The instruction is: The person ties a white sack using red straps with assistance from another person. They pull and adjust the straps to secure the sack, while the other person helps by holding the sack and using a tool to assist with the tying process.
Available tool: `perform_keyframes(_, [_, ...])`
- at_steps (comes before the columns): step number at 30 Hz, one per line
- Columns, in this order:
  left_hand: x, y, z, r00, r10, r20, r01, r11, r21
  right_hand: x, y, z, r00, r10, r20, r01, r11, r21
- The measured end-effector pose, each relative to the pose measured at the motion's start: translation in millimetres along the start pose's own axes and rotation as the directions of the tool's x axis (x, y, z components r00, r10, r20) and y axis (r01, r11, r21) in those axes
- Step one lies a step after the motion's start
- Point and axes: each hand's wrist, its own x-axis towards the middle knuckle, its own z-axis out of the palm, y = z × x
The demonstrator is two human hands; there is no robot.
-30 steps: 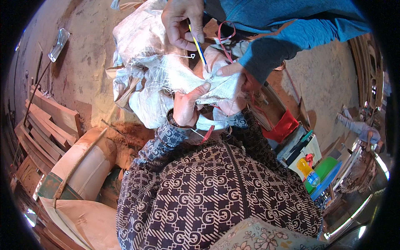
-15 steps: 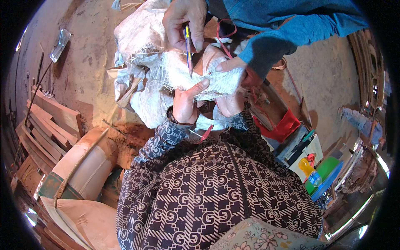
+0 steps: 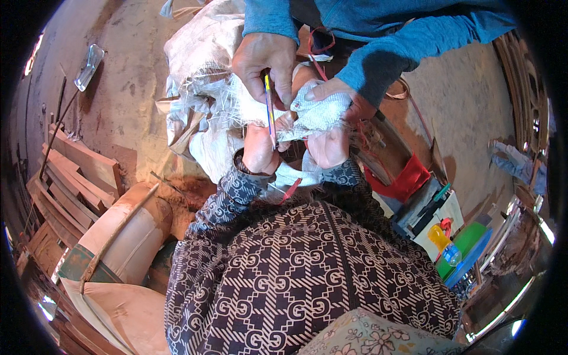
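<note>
While the left hand [image 3: 259, 148] pinches white woven sacking [image 3: 322, 111], the grip of the right hand [image 3: 328, 148] being hidden, a co-worker's hand [image 3: 264, 62] has swung its slim yellow-and-blue pen [image 3: 270, 112] wristward, apparently pausing work.

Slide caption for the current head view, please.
Left hand and right hand hold frayed white sacking; a co-worker's hand holds a slim yellow-and-blue tool.
</note>
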Motion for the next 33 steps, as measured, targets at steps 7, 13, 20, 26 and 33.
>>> perform_keyframes(7, [1.7, -7.8, -6.6, 0.999, 0.006, 0.052, -0.004, 0.999, -0.034, 2.5, -11.1, 5.0, 0.999, 0.039, -0.037, -0.034, 0.993, 0.117])
perform_keyframes(13, [6.5, -10.5, -9.1, 0.996, 0.059, 0.067, -0.05, 0.99, -0.134, 2.8, -21.5, 11.4, 0.983, 0.15, -0.105, -0.142, 0.987, 0.074])
perform_keyframes(20, [-0.1, 3.4, 4.6, 0.996, 0.053, -0.073, -0.058, 0.996, -0.066, 2.7, -26.5, 15.0, 0.976, 0.118, 0.185, -0.211, 0.261, 0.942])
perform_keyframes(26, [-3.1, 3.9, 10.1, 0.991, 0.073, -0.112, -0.073, 0.997, 0.0, 6.4, -74.2, 25.6, 0.992, 0.107, -0.059, -0.08, 0.931, 0.356])
perform_keyframes(33, [-2.8, -9.5, 4.6, 0.99, 0.121, -0.069, -0.123, 0.992, -0.021, -3.0, -30.5, -0.6, 0.991, 0.13, -0.017, -0.13, 0.991, 0.025])
